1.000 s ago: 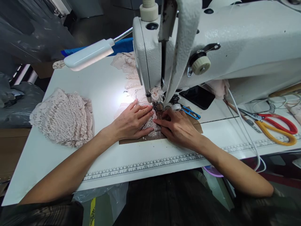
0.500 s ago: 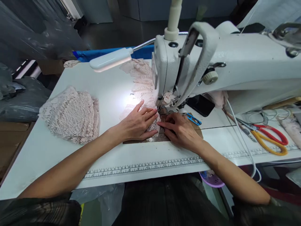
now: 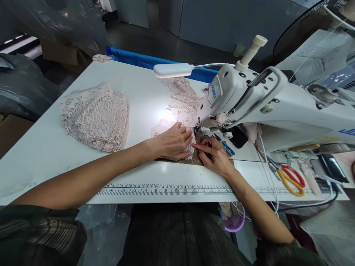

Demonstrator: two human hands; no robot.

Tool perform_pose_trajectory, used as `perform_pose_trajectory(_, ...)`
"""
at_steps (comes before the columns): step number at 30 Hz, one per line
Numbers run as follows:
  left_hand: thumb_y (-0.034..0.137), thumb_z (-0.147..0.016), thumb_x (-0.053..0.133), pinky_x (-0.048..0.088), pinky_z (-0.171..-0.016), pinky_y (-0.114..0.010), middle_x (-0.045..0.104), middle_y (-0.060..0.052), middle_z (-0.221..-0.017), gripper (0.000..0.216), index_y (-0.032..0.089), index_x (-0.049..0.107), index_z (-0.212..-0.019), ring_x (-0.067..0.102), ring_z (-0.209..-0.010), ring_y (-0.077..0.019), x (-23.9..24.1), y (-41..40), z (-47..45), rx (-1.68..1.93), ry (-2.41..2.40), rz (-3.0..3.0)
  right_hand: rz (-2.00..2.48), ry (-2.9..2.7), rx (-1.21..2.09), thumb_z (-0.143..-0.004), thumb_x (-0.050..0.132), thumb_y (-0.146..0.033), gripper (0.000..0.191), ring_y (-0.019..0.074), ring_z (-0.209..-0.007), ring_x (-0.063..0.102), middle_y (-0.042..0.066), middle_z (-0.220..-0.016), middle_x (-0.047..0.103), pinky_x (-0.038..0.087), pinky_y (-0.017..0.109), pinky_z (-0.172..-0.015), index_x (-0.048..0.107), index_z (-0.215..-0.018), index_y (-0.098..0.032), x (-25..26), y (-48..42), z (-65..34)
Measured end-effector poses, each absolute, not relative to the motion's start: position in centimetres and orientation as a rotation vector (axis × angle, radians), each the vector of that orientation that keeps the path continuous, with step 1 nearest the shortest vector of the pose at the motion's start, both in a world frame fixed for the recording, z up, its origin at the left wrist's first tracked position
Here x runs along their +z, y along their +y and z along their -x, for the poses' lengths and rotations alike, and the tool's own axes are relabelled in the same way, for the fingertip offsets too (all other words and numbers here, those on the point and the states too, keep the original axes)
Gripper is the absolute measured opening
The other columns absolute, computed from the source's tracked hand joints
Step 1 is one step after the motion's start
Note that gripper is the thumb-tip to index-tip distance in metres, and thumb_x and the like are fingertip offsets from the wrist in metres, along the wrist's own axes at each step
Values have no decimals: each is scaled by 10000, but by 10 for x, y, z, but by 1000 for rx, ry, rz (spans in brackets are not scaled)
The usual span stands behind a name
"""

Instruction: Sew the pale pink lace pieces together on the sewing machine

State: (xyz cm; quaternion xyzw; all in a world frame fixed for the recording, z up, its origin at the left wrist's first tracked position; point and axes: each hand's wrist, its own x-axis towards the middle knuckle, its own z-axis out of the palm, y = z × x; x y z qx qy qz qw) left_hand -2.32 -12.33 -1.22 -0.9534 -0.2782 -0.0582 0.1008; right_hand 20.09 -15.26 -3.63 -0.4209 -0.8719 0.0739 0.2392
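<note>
My left hand (image 3: 177,143) lies flat on pale pink lace fabric (image 3: 183,114), fingers stretched toward the needle area. The lace passes beside and under the presser foot of a white sewing machine (image 3: 219,99). Close to the foot, my right hand (image 3: 213,153) has its fingers bent together at the lace's right edge, and they seem to pinch it; the fingertips are partly hidden. Blue thread snips (image 3: 227,148) lie just beyond the right hand. Beneath both hands is a brown plate (image 3: 199,159).
A pile of gathered pink lace (image 3: 95,118) sits left on the white table (image 3: 141,87). A lamp (image 3: 173,70) hangs over the work. Scissors with red and yellow handles (image 3: 292,181), a dark phone (image 3: 239,137) and a white cable (image 3: 267,162) lie right. A printed ruler (image 3: 166,189) runs along the front edge.
The view has shifted and tilted, so the machine, lamp and lace pile appear further right. Both hands stay at the lace by the foot, with little visible change in their pose.
</note>
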Motion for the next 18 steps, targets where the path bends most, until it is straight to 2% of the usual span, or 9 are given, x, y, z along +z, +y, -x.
perform_pose_trajectory(8, 501, -945, 391, 395, -878, -442, 656, -179, -1117, 519, 83, 623, -1145, 594, -912, -281, -10, -130, 19, -125, -894, 2775, 1166, -2380, 209, -880, 520, -214, 327, 197, -912, 551, 64, -999, 596, 450, 412, -860, 721, -1125, -296, -40, -152, -202)
perform_pose_trajectory(12, 508, -941, 411, 364, -971, -472, 655, -179, -1121, 534, 66, 621, -1154, 600, -944, -281, -11, -129, 20, -151, -869, 2787, 1156, -2382, 210, -882, 519, -208, 329, 193, -904, 553, 61, -991, 589, 447, 416, -856, 720, -1126, -296, -41, -152, -203)
perform_pose_trajectory(18, 525, -929, 443, 287, -1083, -509, 653, -137, -1167, 505, 121, 618, -1175, 595, -1040, -282, -15, -123, 24, -232, -873, 2869, 1156, -2394, 184, -881, 518, -202, 348, 201, -935, 557, 62, -1020, 588, 461, 421, -850, 708, -1150, -313, -42, -152, -204)
